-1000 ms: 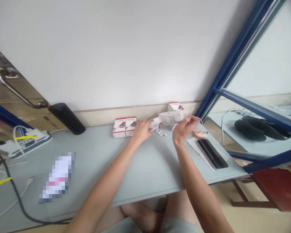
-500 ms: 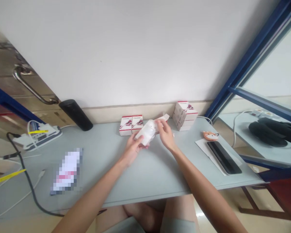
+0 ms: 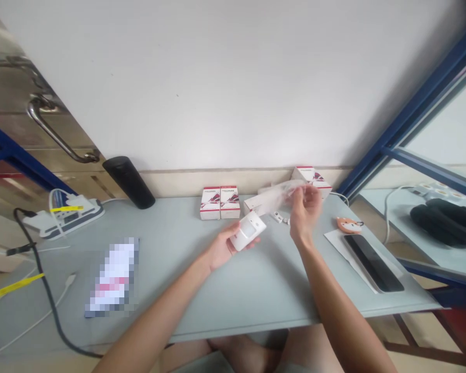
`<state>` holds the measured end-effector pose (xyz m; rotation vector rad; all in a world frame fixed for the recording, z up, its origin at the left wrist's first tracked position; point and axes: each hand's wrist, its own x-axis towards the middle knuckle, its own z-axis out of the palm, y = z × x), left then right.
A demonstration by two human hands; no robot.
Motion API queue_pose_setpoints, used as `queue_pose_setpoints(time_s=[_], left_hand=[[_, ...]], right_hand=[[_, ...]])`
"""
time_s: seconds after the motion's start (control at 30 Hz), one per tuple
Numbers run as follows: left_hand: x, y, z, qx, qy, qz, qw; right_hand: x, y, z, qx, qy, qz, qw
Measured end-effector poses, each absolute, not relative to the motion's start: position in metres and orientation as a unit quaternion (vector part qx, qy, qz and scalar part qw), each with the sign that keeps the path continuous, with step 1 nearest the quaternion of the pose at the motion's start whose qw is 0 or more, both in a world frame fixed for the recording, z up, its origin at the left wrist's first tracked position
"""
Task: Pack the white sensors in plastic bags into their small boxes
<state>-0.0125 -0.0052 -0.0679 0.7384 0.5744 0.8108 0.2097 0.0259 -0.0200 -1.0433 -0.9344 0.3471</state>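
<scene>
A white sensor is gripped in the left hand, fingers closed around its sides, above the middle of the table; its front is turned upward, presumably so that it can be seen. A clear plastic bag is pinched at its end by the right hand; whether its other end touches the sensor cannot be made out. Small white parts are laid nearby. Two boxes are set side by side along the back edge, probably out of the way.

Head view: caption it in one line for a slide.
Left hand holds a white device, right hand a plastic bag, over a desk with boxes by the wall.
</scene>
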Motion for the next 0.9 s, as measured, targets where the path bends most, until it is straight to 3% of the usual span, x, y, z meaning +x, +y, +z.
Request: queue_pose_setpoints(time_s=[0.13,0.37,0.43,0.53,0.7,0.9], left_hand=[[-0.016,-0.002,-0.058,0.317,0.233,0.419,0.818],[-0.02,0.003,-0.056,0.211,0.292,0.462,0.811],[-0.021,0.004,-0.057,0.189,0.292,0.475,0.808],[-0.02,0.007,-0.056,0.149,0.309,0.496,0.798],[-0.021,0.009,-0.05,0.118,0.325,0.52,0.781],[-0.02,0.006,-0.046,0.155,0.316,0.521,0.777]], right_hand=[[0.208,0.054,-0.023,-0.498,-0.481,0.1,0.714],[0.199,0.077,-0.023,-0.528,-0.758,0.031,0.381],[0.199,0.072,-0.027,-0.533,-0.773,0.032,0.344],[0.197,0.059,-0.032,-0.528,-0.763,0.024,0.371],[0.187,0.038,-0.027,-0.489,-0.712,0.029,0.503],[0.167,0.026,-0.022,-0.471,-0.647,0.349,0.489]])
